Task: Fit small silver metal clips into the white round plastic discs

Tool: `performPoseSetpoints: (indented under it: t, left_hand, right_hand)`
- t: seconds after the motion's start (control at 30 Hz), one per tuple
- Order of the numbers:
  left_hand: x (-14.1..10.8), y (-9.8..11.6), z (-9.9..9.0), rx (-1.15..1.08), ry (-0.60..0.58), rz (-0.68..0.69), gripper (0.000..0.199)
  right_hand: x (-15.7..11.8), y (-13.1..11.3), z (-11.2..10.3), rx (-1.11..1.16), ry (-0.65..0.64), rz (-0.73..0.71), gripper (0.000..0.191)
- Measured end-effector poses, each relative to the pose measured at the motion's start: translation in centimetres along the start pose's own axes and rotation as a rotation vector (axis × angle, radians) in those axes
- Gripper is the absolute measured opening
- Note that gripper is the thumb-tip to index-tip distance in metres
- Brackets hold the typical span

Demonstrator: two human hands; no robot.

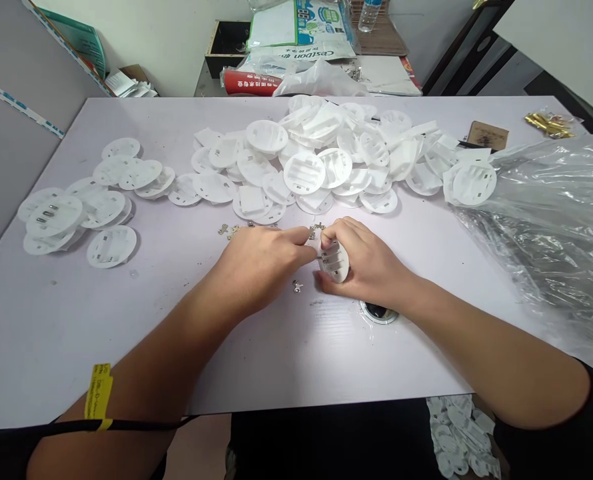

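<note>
My right hand [366,260] grips a round white plastic disc [335,264] with ribs and slots, tilted up between thumb and fingers. At its left edge, my left hand [261,270] is closed in a pinch with the index finger against the disc; what it holds, if anything, is too small to make out. Just below the hands lies a small silver metal piece [297,287]. More tiny metal pieces [223,229] are scattered beyond my left hand, and some others [318,227] show behind the disc.
A heap of similar white discs [304,173] spreads along the table's far side, with a smaller pile [54,213] at left. A clear plastic bag [551,233] covers the right side. Under my right wrist sits a round dark-centred object [378,313]. More white parts [459,437] lie below the table edge.
</note>
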State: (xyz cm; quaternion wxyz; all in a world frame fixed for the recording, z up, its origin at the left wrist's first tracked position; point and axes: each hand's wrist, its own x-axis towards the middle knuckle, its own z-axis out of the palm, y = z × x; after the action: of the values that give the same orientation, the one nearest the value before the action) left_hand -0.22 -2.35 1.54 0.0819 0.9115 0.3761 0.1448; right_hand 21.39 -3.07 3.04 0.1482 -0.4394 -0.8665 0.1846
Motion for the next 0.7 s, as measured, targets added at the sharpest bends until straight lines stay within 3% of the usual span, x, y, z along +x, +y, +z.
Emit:
performPoseSetpoints:
  t: [0.37, 0.7]
  left_hand:
    - [0.4, 0.5, 0.2, -0.043, -0.028, -0.01, 0.025]
    - [-0.4, -0.8, 0.3, -0.057, 0.043, -0.006, 0.035]
  right_hand:
    - [0.0, 0.0, 0.4, 0.018, 0.014, 0.041, 0.037]
    - [0.1, 0.0, -0.1, 0.006, -0.027, 0.04, 0.035]
